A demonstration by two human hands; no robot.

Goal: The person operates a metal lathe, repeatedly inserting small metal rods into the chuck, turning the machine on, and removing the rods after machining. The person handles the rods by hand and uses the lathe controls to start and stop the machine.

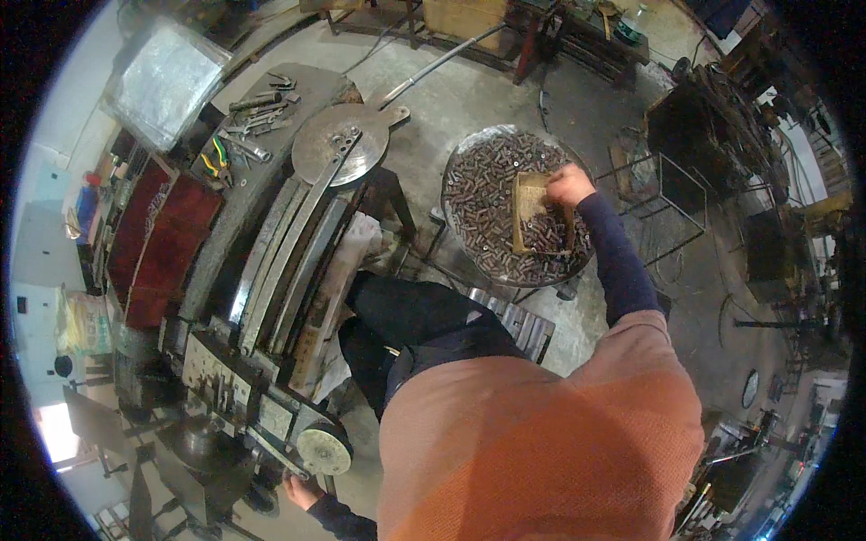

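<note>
My right hand [568, 186] reaches over the right wall of a shallow rectangular box [518, 236]. Its fingers are curled together, and what they hold, if anything, is hidden. The box sits on a heap of short metal cylinders [483, 194] that fills a large round pan [454, 236]. Some cylinders lie in the near end of the box, while its tan bottom shows bare at the far end. Down at the lower left, my left hand [302, 491] is closed at the end of a metal lever [275, 453] on a long bench machine [216, 374].
A round steel plate [316, 149] with a pivoted bar tops the machine's far end. Green-yellow pliers [216, 160] and wrenches [262, 117] lie to its left, near a dark red panel [171, 243]. A wire-frame stand [681, 194] is right of the pan.
</note>
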